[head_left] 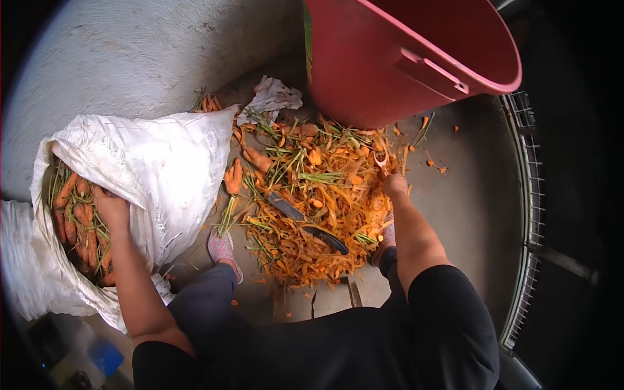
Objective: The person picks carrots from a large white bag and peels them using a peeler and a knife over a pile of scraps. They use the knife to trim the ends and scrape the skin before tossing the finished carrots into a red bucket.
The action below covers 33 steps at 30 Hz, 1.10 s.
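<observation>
At the mouth of a white woven sack [175, 162], my left hand [112, 207] reaches in against the carrots [83, 221], which still have green stems. Its fingers are mostly hidden among them, so I cannot tell whether they grip one. My right hand [394, 184] is closed around a peeler [381, 160], its forked head pointing away from me over the right side of a heap of orange peelings [325, 260]. A large knife with a black handle [328, 240] lies on that heap.
Beyond the heap stands a big red plastic tub [377, 71]. Loose whole carrots [233, 177] and a crumpled white scrap [272, 97] lie beside the sack. A metal grating [530, 195] runs along the right, and a rough pale wall [130, 58] rises at the back left.
</observation>
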Tool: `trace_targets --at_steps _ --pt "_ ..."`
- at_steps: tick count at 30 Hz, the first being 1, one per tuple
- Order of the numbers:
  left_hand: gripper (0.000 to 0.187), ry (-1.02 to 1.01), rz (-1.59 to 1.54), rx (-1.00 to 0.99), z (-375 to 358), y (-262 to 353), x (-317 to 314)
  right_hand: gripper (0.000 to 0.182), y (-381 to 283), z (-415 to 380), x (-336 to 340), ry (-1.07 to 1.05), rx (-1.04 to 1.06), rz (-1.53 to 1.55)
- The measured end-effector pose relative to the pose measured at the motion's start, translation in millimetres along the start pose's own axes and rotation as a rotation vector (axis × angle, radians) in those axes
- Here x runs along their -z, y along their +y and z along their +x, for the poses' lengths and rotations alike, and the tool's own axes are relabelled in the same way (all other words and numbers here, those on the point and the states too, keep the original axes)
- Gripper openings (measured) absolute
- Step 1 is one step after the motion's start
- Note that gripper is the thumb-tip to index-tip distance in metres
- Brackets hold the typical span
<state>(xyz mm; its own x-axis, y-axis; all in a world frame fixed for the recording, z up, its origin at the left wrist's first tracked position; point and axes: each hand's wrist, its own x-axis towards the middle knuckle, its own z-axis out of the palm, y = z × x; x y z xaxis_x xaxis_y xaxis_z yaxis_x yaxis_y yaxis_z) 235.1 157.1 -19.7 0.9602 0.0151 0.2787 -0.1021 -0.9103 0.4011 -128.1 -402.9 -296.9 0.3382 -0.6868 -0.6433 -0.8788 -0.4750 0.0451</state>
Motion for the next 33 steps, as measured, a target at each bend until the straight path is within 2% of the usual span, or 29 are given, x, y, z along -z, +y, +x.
trace_targets --at_steps 1,3,5,7,9,10,12,13,16,17,18,20,21,22,23,24,25,26,27,28,29,30,32,33 --pt "0.054 0.001 0.005 -0.024 0 2 0 0.042 11 18 -26 0.130 0.038 -0.040" --pt "0.058 0.001 0.006 -0.078 -1 11 -1 0.038 2 6 -19 -0.042 -0.013 0.052" --pt "0.060 0.008 0.098 -0.113 -3 14 -3 0.038 -9 -3 -18 -0.165 -0.192 0.236" --pt "0.064 0.005 0.145 -0.078 -4 20 -4 0.039 -16 -15 -12 -0.201 -0.150 0.181" --pt "0.064 -0.003 0.135 -0.178 -2 0 -5 0.039 -24 -27 -3 -0.254 -0.106 0.098" --pt "0.064 -0.007 0.124 -0.225 -3 -6 -2 0.037 -29 -36 4 -0.202 -0.117 0.065" --pt "0.062 -0.059 -0.099 -0.031 -2 -11 14 0.033 -40 -57 25 -0.089 -0.139 -0.001" --pt "0.062 -0.080 -0.210 0.063 -3 -11 25 0.032 -50 -71 48 -0.118 -0.135 -0.082" --pt "0.057 0.265 -0.041 0.023 -28 12 57 0.033 -68 -110 98 -0.003 -0.047 -0.103" --pt "0.055 0.330 -0.025 0.047 -40 25 71 0.030 -62 -99 92 0.044 0.125 -0.211" --pt "0.051 0.381 -0.105 -0.008 -59 64 92 0.029 -66 -118 107 0.044 0.134 -0.103" --pt "0.049 0.485 -0.456 -0.272 -82 95 112 0.027 -77 -164 141 0.050 0.158 0.117" --pt "0.050 0.447 -0.504 -0.330 -92 111 126 0.025 -73 -177 143 0.186 0.252 0.203" --pt "0.052 0.405 -0.548 -0.388 -105 129 142 0.025 -70 -193 150 0.230 0.290 0.200" --pt "0.053 0.321 -0.778 -0.312 -124 155 155 0.025 -68 -212 162 0.275 0.330 0.196" --pt "0.053 0.170 -0.866 -0.309 -139 182 174 0.025 -66 -226 169 0.318 0.373 0.192" --pt "0.060 -0.013 -1.055 -0.246 -150 194 180 0.016 -59 -238 166 0.525 0.478 0.226" --pt "0.055 -0.258 -1.258 -0.196 -159 194 175 0.014 -57 -264 179 0.560 0.559 0.265" --pt "0.042 -0.412 -1.441 -0.067 -169 210 172 0.015 -55 -284 186 0.559 0.625 0.321" --pt "0.033 -0.600 -1.577 0.119 -177 212 157 0.016 -53 -301 191 0.554 0.689 0.377" --pt "0.039 -0.824 -1.619 0.224 -183 208 137 0.018 -53 -318 195 0.535 0.698 0.522" --pt "0.045 -1.055 -1.652 0.329 -189 201 114 0.018 -55 -324 194 0.349 0.668 0.758" --pt "0.048 -1.337 -1.747 0.600 -206 192 73 0.012 -62 -354 210 0.157 0.616 1.021" --pt "0.045 -1.368 -1.740 0.717 -214 192 61 0.013 -63 -352 208 0.147 0.676 1.077"
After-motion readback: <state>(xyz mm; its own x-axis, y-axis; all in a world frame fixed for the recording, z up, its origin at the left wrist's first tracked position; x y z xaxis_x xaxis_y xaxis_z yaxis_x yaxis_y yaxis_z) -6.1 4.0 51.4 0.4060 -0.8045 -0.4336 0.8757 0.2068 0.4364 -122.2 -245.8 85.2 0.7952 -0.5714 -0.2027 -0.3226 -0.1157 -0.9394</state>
